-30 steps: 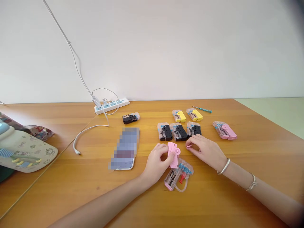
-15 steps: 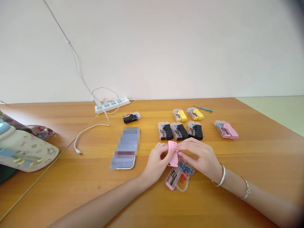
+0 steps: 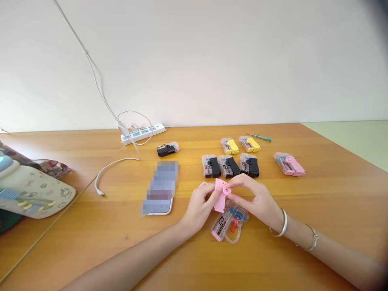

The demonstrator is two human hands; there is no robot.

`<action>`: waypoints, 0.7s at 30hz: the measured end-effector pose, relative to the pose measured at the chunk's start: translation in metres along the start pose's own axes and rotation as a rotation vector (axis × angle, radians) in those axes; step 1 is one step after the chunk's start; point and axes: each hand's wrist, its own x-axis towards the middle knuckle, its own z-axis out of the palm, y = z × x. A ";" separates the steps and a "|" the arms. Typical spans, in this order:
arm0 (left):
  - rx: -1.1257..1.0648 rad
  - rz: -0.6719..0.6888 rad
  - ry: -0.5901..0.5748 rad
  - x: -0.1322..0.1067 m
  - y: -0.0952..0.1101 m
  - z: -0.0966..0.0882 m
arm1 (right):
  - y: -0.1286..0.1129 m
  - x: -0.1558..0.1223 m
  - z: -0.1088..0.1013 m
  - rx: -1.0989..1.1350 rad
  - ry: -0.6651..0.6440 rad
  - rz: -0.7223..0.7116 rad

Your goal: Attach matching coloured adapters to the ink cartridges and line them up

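Between my hands is a pink plastic cover piece point(image 3: 220, 202) with a round disc at its upper right. My left hand point(image 3: 200, 205) pinches the cover between thumb and fingers. The thumb and fingertips of my right hand point(image 3: 254, 197) are closed around the edge of the pink disc point(image 3: 226, 190). Just below, on the table, lies a clear mini water gun point(image 3: 222, 227) with a pink base, a red trigger, blue inner parts and a clear loop. Its upper end is partly hidden by the cover and my fingers.
Three black-covered water guns point(image 3: 230, 166) lie in a row beyond my hands, with two yellow ones point(image 3: 230, 146) and a teal screwdriver point(image 3: 262, 138) behind. A pink one point(image 3: 292, 165) lies right. Leftward are a phone point(image 3: 162, 190), power strip point(image 3: 144, 133), white cable point(image 3: 117, 162) and bottle point(image 3: 36, 190).
The pink cover has tilted slightly, and its round disc now shows more fully. My right fingers have drawn back to the disc's edge. The water gun below has stayed put.
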 end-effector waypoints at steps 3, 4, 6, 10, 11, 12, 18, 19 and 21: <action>-0.034 -0.018 -0.007 0.000 -0.001 0.001 | 0.002 0.000 -0.001 -0.073 0.018 -0.096; -0.044 -0.022 -0.015 -0.001 -0.002 0.001 | 0.003 0.000 -0.001 -0.098 0.025 -0.134; -0.059 -0.029 -0.035 -0.001 -0.002 0.001 | 0.004 0.000 -0.002 -0.136 0.031 -0.218; -0.062 -0.043 -0.049 -0.001 -0.001 0.002 | 0.008 0.001 -0.003 -0.239 0.032 -0.398; -0.057 -0.044 -0.050 -0.001 -0.001 0.002 | 0.008 0.001 -0.004 -0.273 0.030 -0.441; -0.051 -0.045 -0.051 -0.001 0.000 0.002 | 0.009 0.001 -0.004 -0.303 0.028 -0.475; -0.020 0.012 -0.055 -0.002 0.002 0.001 | 0.007 0.003 -0.005 -0.288 -0.010 -0.448; -0.001 0.024 -0.051 -0.002 0.002 0.001 | 0.007 0.003 -0.005 -0.264 -0.025 -0.435; 0.041 0.036 -0.036 -0.002 0.002 0.001 | 0.006 0.003 -0.004 -0.195 -0.056 -0.393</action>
